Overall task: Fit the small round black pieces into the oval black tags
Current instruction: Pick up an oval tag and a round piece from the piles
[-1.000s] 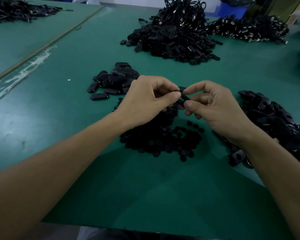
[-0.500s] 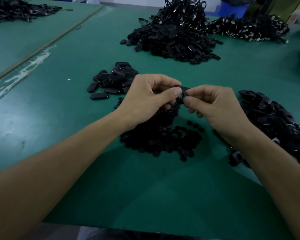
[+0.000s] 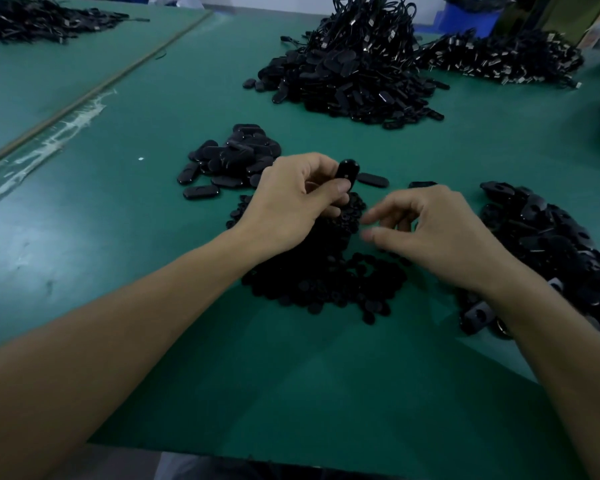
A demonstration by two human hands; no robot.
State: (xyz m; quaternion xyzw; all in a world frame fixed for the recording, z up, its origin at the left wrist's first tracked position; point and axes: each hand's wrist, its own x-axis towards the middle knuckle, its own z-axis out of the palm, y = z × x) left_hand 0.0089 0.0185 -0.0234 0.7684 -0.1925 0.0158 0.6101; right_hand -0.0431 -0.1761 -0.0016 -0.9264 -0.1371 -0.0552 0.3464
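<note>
Just above the heap of round pieces (image 3: 326, 278) on the green bench (image 3: 118, 237), pinching one oval tag (image 3: 347, 171) upright in the left hand (image 3: 291, 202), with the right hand (image 3: 430, 233) beside it, fingers loosely curled, blurred, gripping nothing visible. Right of the heap, a loose pile of tags (image 3: 551, 244); beyond the heap to the left, a small pile of glossy ovals (image 3: 236, 157). Farther beyond, big corded heaps (image 3: 354, 74) and a blue bin (image 3: 465, 15).

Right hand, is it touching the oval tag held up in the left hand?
Apart. The head view shows the tag pinched by the left hand alone; the right hand hovers lower, over the round pieces, with a clear gap.
</note>
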